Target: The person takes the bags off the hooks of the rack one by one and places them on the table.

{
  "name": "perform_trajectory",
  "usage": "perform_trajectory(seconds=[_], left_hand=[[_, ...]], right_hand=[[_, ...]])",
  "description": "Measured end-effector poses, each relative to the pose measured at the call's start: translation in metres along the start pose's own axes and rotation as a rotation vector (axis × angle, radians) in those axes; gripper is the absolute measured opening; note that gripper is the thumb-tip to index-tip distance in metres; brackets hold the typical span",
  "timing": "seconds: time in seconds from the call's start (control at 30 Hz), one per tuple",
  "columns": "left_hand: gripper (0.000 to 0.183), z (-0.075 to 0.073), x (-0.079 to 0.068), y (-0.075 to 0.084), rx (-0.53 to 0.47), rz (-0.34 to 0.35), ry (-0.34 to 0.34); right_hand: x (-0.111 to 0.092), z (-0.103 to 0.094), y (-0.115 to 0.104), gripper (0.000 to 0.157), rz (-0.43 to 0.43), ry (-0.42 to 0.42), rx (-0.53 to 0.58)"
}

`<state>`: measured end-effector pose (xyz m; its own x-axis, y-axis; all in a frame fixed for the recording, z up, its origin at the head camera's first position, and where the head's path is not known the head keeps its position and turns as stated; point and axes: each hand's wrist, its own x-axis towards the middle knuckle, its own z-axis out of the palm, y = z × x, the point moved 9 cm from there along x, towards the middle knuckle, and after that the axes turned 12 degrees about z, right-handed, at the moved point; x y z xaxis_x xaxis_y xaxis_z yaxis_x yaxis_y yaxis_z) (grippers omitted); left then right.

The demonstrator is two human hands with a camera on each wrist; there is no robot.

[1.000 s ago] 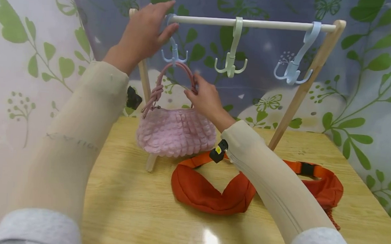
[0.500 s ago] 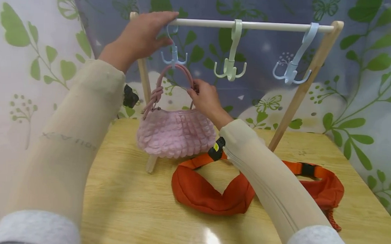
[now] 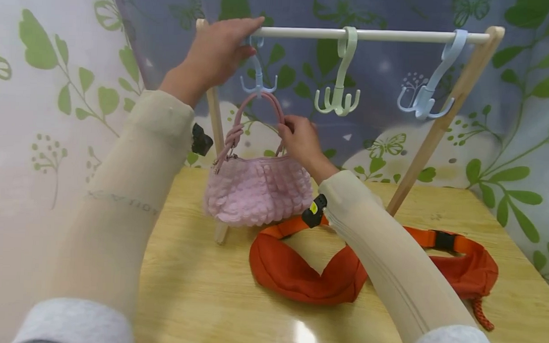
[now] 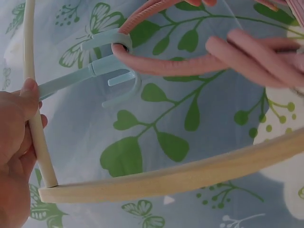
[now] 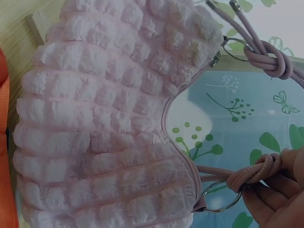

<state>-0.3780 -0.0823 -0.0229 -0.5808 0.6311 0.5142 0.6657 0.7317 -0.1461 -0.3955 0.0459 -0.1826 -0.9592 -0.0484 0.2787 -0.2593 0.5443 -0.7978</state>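
A pink puffy handbag [image 3: 260, 191] hangs at the left of the rack by its handle [image 4: 171, 66], looped over a prong of a light blue hook [image 3: 259, 80]. My left hand [image 3: 215, 53] lies over the left end of the white bar [image 4: 43, 152], thumb and fingers gripping it where that hook sits. With my right hand [image 3: 305, 142] I pinch the handle's right side, at the knot [image 5: 256, 171] above a metal ring. The bag's underside stays above the wooden table [image 3: 175, 289].
A green hook [image 3: 338, 95] hangs mid-bar, another blue hook [image 3: 427, 96] at the right. On the table lies an orange-red waist bag [image 3: 307, 278]; more orange-red fabric [image 3: 471, 269] with a black buckle and cord lies right, partly behind my right forearm. Wooden rack legs [image 3: 439, 127] slant down.
My left hand has lowered onto the bar, its fingers closer to it. The right hand keeps its pinch on the handle. The green hook has turned slightly, and the view has shifted a little.
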Motion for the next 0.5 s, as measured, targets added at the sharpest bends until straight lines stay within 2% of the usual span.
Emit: perform_trajectory(seconds=[0.13, 0.33, 0.5], left_hand=[[0.051, -0.0019, 0.0020, -0.0011, -0.014, -0.017, 0.021], [0.050, -0.0014, 0.0053, 0.0027, -0.031, -0.006, 0.031], [0.050, -0.0006, 0.0056, 0.0047, -0.027, -0.008, 0.034]], right_hand=[[0.0002, -0.0032, -0.0003, 0.029, -0.003, 0.006, -0.005], [-0.0003, -0.0081, 0.0034, 0.028, 0.013, 0.039, -0.023], [-0.0008, -0.0109, 0.0063, 0.027, 0.023, 0.046, 0.011]])
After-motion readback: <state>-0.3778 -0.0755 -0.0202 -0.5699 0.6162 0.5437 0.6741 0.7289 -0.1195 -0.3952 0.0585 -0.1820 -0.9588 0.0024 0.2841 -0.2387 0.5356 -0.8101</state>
